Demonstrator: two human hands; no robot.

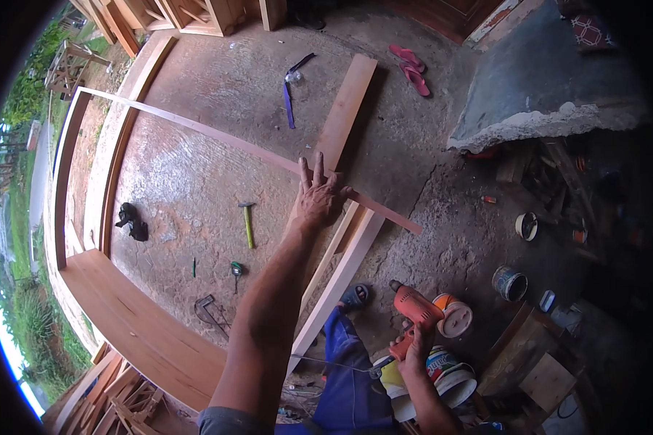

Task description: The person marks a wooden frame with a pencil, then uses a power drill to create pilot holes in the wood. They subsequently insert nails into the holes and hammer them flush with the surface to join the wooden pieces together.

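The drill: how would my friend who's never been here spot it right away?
Find the blue trousers near the bottom edge, then look right to the person's right hand. That hand grips the drill. Unlike the round orange-and-white bucket beside it, it's all orange-red with a dark nose.

And there's the wooden strip (232, 142), long, thin and pale, slanting from the upper left of the view down past centre, its squared end just right of the middle! Lower right, the orange drill (419, 307), tilted, dark chuck pointing upper left, handle angling down toward lower left.
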